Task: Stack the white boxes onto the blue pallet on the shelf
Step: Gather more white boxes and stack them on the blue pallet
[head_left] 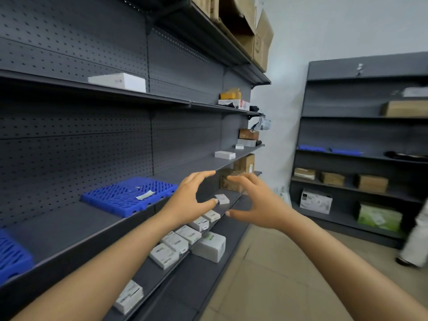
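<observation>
A blue slatted pallet (129,195) lies on the middle grey shelf (58,230) with a scrap of tape on top and no boxes on it. Several small white boxes (176,242) stand in a row on the shelf below, with a larger white box (209,246) in front of them. My left hand (190,200) and my right hand (257,202) hover in the air, facing each other, above the far end of that row. Both hands have spread, relaxed fingers and hold nothing.
Another blue pallet (11,253) pokes in at the far left. A white box (118,81) sits on the upper shelf, cardboard boxes (243,24) on top. A second shelf unit (361,158) stands at the right wall, where a person's leg (414,242) shows at the edge.
</observation>
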